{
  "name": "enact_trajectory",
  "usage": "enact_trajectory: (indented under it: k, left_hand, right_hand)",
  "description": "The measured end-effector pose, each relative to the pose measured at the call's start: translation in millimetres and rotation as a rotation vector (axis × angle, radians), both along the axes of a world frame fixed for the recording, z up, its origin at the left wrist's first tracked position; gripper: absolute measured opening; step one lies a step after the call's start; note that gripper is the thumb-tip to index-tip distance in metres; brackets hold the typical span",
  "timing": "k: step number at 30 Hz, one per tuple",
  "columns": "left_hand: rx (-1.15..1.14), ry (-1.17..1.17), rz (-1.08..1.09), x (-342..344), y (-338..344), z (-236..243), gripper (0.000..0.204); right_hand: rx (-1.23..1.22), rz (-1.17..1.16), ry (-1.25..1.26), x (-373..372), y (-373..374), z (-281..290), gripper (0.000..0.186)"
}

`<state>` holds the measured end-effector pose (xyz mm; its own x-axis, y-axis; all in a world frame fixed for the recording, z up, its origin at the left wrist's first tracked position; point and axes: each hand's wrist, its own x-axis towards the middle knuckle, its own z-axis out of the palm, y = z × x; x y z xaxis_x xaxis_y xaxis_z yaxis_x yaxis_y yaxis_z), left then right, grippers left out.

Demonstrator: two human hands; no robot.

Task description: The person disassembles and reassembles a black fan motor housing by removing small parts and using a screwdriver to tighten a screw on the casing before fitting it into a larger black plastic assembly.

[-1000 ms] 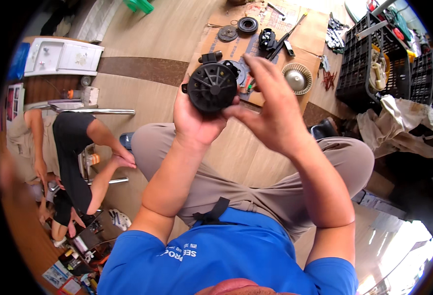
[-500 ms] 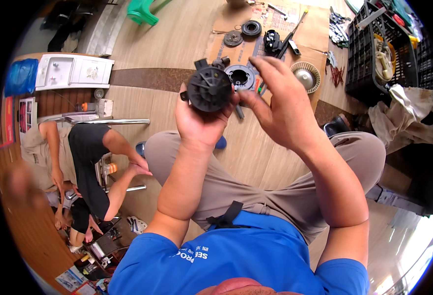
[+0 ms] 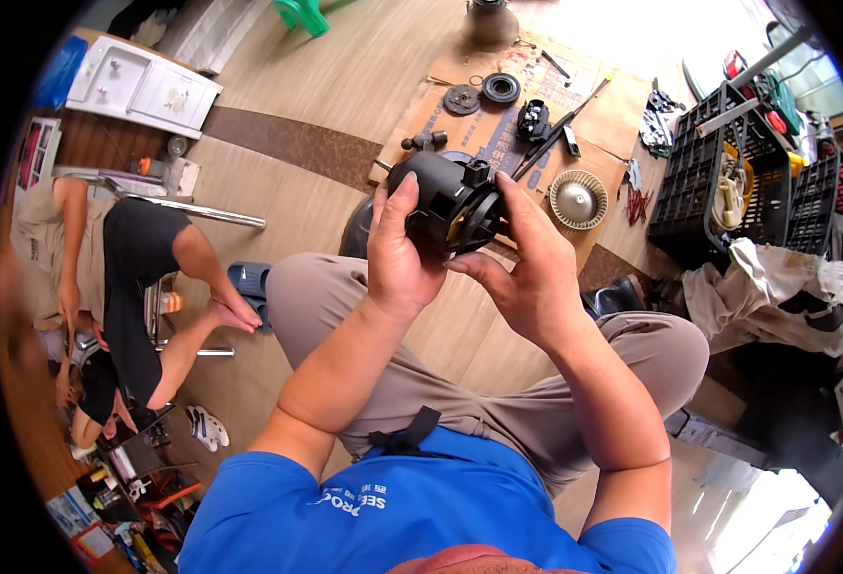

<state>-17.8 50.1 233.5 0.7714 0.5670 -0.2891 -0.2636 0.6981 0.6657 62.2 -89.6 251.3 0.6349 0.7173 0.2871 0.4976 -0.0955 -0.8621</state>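
Held up over my lap is a black blower motor [image 3: 434, 198], a rounded plastic housing, now tilted onto its side. My left hand [image 3: 404, 258] is wrapped round its body, thumb along the near side. On the other end, my right hand [image 3: 536, 273] grips the ribbed round flange between thumb and fingers. Past it on the cardboard lies a pale fan wheel [image 3: 579, 199] with a silver hub. A black pulley ring [image 3: 501, 88] and a grey metal disc [image 3: 460, 99] sit farther off, near a small black part [image 3: 533, 121]. The motor partly covers a larger round part behind it.
Cardboard [image 3: 608, 122] lies on the wood-look floor ahead. Black plastic crates [image 3: 675, 206] full of parts stand at the right, with crumpled cloth [image 3: 751, 297] beside them. At the left another person sits near blue slippers [image 3: 249, 279]. A green stool [image 3: 302, 14] stands at the far edge.
My right hand, apart from the motor's main body before, has come onto its flange. The motor has turned from showing its ribbed round end to lying sideways. The whole view has shifted.
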Motion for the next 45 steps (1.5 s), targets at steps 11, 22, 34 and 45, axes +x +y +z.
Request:
enact_trajectory:
  k: [11, 22, 34, 45]
  left_hand:
    - [0.265, 0.017, 0.14, 0, -6, 4, 0.042]
    - [0.331, -0.049, 0.182, 1, -7, -3, 0.051]
    - [0.33, -0.038, 0.18, -1, -12, -2, 0.055]
    - [0.355, -0.143, 0.208, -2, -12, 16, 0.068]
  right_hand:
    - [0.017, 0.0, 0.015, -3, 7, -13, 0.085]
    - [0.149, 0.103, 0.329, -1, 6, -27, 0.086]
    - [0.327, 0.152, 0.64, -10, 4, -26, 0.087]
    - [0.438, 0.199, 0.811, -8, 2, -24, 0.095]
